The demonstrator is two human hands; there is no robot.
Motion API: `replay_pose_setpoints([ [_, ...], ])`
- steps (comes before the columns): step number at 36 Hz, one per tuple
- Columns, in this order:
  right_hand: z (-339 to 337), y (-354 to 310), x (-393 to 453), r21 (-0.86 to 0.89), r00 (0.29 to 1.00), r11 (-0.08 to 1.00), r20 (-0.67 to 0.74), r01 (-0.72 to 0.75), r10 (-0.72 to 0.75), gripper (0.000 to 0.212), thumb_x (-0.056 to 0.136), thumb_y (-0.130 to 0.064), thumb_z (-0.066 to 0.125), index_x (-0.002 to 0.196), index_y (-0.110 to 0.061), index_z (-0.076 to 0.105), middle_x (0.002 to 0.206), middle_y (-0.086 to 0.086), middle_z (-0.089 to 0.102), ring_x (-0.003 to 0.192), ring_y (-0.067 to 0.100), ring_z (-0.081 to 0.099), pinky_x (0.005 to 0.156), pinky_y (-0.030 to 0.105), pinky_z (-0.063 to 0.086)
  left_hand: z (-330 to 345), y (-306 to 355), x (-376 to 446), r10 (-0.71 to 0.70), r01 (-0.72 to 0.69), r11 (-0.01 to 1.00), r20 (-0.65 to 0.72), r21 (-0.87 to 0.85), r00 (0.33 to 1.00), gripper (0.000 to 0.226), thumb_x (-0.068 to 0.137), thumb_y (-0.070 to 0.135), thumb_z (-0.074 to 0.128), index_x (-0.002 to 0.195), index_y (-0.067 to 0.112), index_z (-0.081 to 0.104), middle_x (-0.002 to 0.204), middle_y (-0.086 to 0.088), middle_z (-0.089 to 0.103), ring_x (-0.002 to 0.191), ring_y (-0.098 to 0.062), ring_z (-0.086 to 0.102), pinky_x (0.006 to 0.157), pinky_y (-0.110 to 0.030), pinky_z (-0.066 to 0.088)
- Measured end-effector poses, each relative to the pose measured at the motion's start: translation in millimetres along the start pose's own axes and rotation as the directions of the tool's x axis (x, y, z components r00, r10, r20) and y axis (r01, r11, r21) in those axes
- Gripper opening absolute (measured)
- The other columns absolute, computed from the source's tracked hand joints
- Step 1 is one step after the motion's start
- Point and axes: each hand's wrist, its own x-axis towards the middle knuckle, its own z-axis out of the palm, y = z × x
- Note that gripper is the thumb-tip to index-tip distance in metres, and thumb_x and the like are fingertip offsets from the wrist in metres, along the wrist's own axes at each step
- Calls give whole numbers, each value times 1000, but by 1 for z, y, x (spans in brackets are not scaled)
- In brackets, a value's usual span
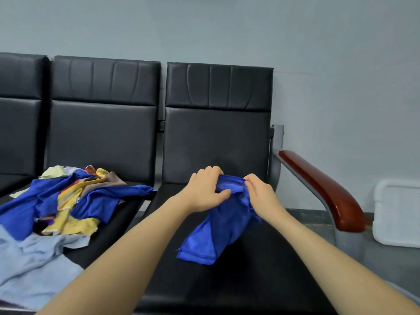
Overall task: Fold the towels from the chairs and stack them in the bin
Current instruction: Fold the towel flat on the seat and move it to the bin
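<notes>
Leftward, far seat: one black chair [20, 114] is cut off by the picture's edge, with only its back and a strip of seat showing.
Middle seat: a second black chair [102, 123] carries my heap of towels [68, 201], which covers most of the cushion and spills over its front edge.
Heap count: several royal blue cloths, some yellow ones, a pale yellow one at the back, a grey-brown one and a light blue towel [34, 269] hanging nearest me; they overlap too much for an exact tally.
Open room: the right-hand chair [216, 137] has bare black cushion in front of and behind the cloth I am working.
Left hand [204, 192]: fingers curled over the top of the blue towel [218, 233], thumb pinching its upper edge.
Blue towel: one, bunched at the top between my hands, its lower end resting on the right-hand seat.
Right hand [261, 194]: fingertips pinching the same upper edge, just beside my left hand.
Armrest [325, 189]: one, red-brown wood on a grey frame, bounding the seat on the right.
Bin [397, 212]: one white tub on the floor beyond the armrest, well apart from my hands.
</notes>
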Motion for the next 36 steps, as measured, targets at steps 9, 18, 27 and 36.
replay_pose_setpoints([
  [9, -33, 1, -20, -120, 999, 993, -49, -7, 1, 20, 98, -34, 27, 98, -28, 47, 85, 3, 58, 76, 28, 59, 74, 45, 53, -4, 25, -11, 163, -172, 957, 58, 236, 985, 61, 77, 66, 58, 113, 18, 46, 104, 4, 45, 94, -18, 42, 89, -31, 35],
  [18, -57, 2, -37, -282, 996, 955, 42, 89, -81, 29, 91, -50, 54, 85, -22, 53, 73, -6, 60, 70, 15, 56, 61, 28, 39, -12, 36, -15, 27, -40, 983, 77, 182, 997, 27, 99, 27, 33, 111, 13, 51, 97, 2, 40, 101, -23, 41, 90, -30, 29],
  [27, -65, 4, -28, -395, 993, 912, 13, 112, -117, 9, 93, -11, 48, 89, -18, 52, 93, -3, 49, 83, 23, 56, 72, 36, 47, -22, 30, -2, 28, 50, 969, -307, 244, 951, 21, 100, 18, 37, 109, 12, 55, 105, -4, 55, 92, -24, 50, 78, -30, 36],
  [36, -92, -2, -17, -399, 967, 907, -251, -137, 36, 10, 90, -14, 49, 92, -13, 59, 98, 5, 59, 90, 29, 58, 66, 31, 38, -54, 20, 3, -203, 275, 959, -516, 67, 833, 25, 93, 4, 41, 101, 13, 63, 106, -2, 54, 94, -25, 53, 66, -32, 36],
])
